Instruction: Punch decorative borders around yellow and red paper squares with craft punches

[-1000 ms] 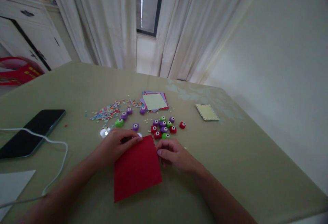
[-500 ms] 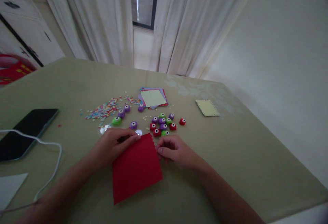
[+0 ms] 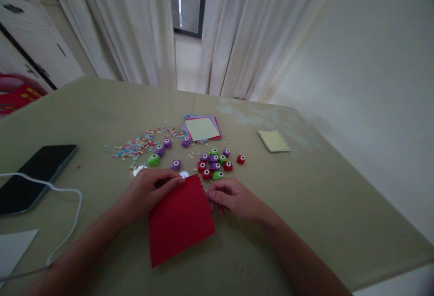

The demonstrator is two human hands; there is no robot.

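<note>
A square sheet of red paper (image 3: 182,221) tilts toward me above the table, its upper right edge cut in small scallops. Along its top edge my left hand (image 3: 149,194) pinches it between thumb and fingers. My right hand (image 3: 233,199) is at the scalloped edge, thumb and index finger together, the other fingers curled below. What lies between those fingertips is too small to make out. Just beyond the paper are several small craft punches (image 3: 215,166) in purple, green and red, each with a round white and black top. A clear round disc (image 3: 184,174) lies by my left fingertips.
Paper confetti (image 3: 137,146) is scattered at the centre left. Behind the punches lies a stack of coloured paper squares (image 3: 202,129). A pale yellow square with a punched border (image 3: 274,141) is at right. A phone (image 3: 37,174) and white cable (image 3: 64,189) are at left.
The fingers of my right hand have shifted slightly at the paper's edge, with the lower ones a little more spread. My left hand and the red paper stay nearly the same.
</note>
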